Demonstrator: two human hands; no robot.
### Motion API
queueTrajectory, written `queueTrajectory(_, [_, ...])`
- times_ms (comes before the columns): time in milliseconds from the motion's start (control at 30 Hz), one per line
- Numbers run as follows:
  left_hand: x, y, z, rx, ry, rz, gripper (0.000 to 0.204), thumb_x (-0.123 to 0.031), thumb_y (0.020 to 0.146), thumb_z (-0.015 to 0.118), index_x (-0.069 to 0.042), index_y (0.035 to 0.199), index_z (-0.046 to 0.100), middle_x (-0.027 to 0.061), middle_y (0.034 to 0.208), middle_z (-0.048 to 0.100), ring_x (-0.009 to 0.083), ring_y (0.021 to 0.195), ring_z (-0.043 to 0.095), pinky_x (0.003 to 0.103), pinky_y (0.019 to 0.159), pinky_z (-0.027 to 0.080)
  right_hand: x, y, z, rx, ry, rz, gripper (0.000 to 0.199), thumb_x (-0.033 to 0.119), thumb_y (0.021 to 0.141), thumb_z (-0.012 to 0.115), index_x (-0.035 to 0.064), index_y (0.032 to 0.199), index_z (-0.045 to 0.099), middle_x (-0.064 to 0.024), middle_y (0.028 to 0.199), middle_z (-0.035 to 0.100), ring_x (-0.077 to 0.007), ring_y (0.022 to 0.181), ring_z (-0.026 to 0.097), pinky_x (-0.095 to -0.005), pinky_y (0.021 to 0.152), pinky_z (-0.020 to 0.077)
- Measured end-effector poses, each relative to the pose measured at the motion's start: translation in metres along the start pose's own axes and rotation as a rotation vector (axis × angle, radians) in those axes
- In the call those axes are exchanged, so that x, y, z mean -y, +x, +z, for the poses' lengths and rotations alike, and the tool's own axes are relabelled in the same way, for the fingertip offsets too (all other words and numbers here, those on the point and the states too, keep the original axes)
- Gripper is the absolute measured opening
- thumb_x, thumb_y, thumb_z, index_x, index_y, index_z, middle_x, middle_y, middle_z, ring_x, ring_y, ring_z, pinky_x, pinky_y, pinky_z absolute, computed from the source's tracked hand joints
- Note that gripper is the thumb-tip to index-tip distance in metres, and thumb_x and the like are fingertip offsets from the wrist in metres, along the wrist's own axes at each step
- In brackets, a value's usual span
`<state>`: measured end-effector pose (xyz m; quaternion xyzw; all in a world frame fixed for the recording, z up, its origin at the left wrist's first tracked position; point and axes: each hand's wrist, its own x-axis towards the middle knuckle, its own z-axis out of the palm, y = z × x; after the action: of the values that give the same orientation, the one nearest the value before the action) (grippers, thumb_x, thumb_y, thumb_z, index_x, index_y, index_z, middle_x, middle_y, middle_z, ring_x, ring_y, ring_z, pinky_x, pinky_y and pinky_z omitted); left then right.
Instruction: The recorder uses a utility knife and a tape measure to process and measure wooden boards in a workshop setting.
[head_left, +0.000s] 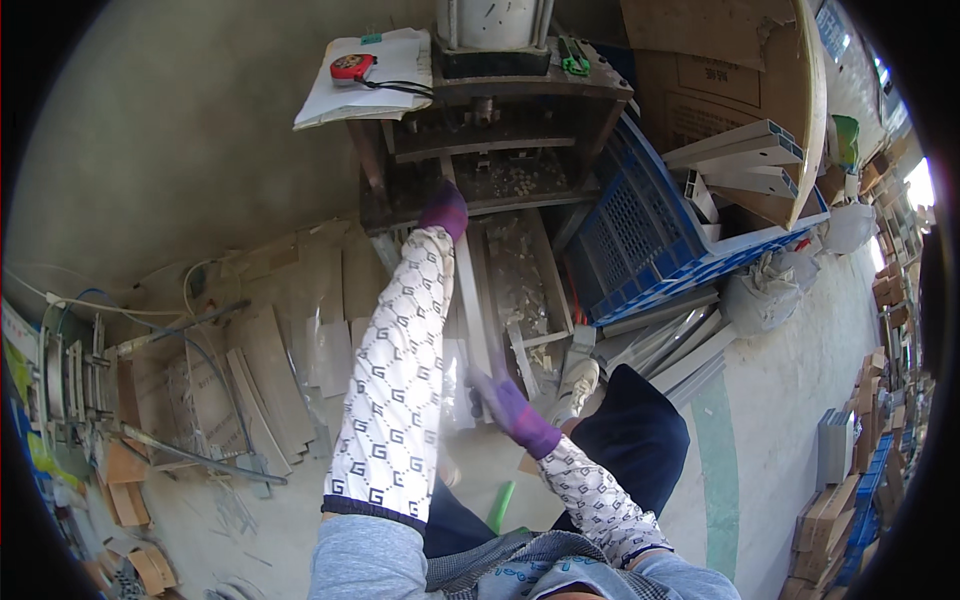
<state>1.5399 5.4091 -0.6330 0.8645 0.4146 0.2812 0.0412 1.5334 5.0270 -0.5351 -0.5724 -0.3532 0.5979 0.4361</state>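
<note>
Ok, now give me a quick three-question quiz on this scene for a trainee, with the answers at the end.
1. True or false: the red tape measure lies on the white papers.
2. Fill in: to the right of the press is a slatted ____ crate.
3. Which gloved hand is nearer the press? A: left; B: right; C: both equally near.

Key: 1. True. 2. Blue. 3. A, the left hand.

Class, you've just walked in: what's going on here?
A gloved person's left hand is on a pale strip at the front of a metal machine. The blurred right hand is by the strip's near end; whether it grips is unclear. A red tape measure lies on papers; a blue crate stands to the right.
</note>
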Motion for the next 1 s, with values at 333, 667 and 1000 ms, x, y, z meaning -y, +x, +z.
queueTrajectory(333, [-0.054, -0.012, -0.065, 0.235, -0.361, -0.491, 0.063, -0.044, 0.104, 0.017, 0.002, 0.131, 0.052, 0.0267, 0.129, 0.058, 0.0437, 0.122, 0.054, 0.05, 0.101, 0.046, 0.002, -0.021, -0.001, 0.048, -0.003, 0.25, 0.08, 0.03, 0.103, 0.048, -0.0037, 0.154, -0.003, -0.0277, 0.158, 0.016, -0.0333, 0.139, 0.038, -0.0364, 0.112, 0.0349])
queueTrajectory(667, [-0.124, -0.136, -0.131, 0.259, -1.381, -0.848, 0.057, -0.043, 0.091, 0.068, 0.002, 0.124, 0.06, 0.0117, 0.113, 0.068, 0.0225, 0.099, 0.064, 0.033, 0.093, 0.048, -0.044, -0.077, -0.034, 0.042, 0.259, -0.184, 0.098, 0.02, 0.085, 0.072, 0.0023, 0.157, 0.008, -0.0149, 0.157, 0.03, -0.0219, 0.145, 0.028, -0.0348, 0.117, 0.0251])
queueTrajectory(1000, [-0.121, -0.098, -0.069, -0.082, -1.307, -0.692, 0.046, -0.031, 0.092, 0.069, 0.002, 0.123, 0.06, 0.0118, 0.113, 0.069, 0.021, 0.1, 0.064, 0.033, 0.091, 0.048, -0.017, 0.027, -0.081, -0.208, -0.241, -0.401, 0.086, 0.049, 0.095, 0.059, 0.0064, 0.157, 0.017, -0.0199, 0.157, 0.031, -0.0275, 0.148, 0.026, -0.0364, 0.118, 0.0212])
